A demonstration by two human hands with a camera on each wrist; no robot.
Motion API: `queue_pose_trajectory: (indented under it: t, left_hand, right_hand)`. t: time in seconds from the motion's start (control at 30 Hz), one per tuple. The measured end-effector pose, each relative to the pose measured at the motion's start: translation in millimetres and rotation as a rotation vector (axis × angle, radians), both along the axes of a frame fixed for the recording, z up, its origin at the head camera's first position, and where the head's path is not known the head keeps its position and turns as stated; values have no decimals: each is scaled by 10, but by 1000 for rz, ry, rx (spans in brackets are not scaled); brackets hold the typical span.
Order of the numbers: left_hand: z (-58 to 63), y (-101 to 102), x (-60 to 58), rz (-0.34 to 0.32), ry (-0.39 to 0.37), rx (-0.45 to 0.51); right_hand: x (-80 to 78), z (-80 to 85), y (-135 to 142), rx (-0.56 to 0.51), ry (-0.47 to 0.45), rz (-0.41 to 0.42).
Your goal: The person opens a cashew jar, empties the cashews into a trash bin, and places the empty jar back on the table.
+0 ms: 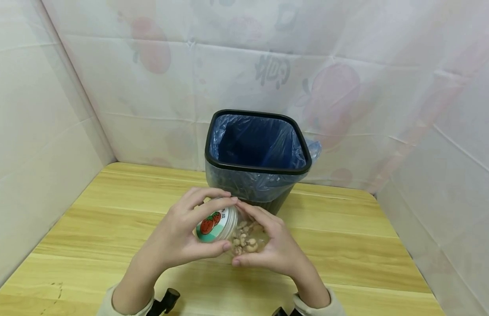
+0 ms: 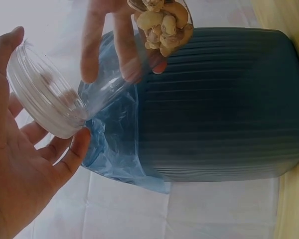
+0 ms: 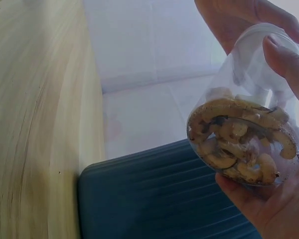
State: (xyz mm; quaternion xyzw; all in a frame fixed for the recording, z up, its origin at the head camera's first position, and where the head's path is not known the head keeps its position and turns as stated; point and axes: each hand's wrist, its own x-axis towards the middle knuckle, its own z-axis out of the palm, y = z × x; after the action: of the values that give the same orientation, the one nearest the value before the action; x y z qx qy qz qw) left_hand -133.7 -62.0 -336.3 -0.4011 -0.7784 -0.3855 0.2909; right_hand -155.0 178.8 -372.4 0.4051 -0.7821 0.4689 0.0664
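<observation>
A clear plastic jar is held up between both hands, tilted, in front of the bin. Cashew nuts lie gathered in its bottom end. My left hand grips the round lid, thumb on the near side and fingers over the far side. Strawberries and a green band are printed on the lid's top, and it sits at the jar's mouth. Around the jar's body curls my right hand, its thumb along the near side. In the left wrist view, fingers show through the clear wall.
Just behind the hands stands a dark ribbed trash bin with a black rim. A bluish plastic bag lines it and hangs over the outside. Beneath is a wood-grain table; printed white sheeting encloses the back and sides.
</observation>
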Motion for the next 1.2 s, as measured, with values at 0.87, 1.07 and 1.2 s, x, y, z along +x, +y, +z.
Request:
queue_pose_trajectory:
  t: [0.87,1.07,1.2]
  left_hand:
    - [11,11,-7,-28,12,-9]
    - [0,3,-8,-11,-4,-17]
    - [6,1,-12,-46,8,-20]
  right_hand:
    - [-16,37,38,-53,-44,91]
    - [-3,52,30,-32,-31,47]
    - [-12,41,53,-44,-57,74]
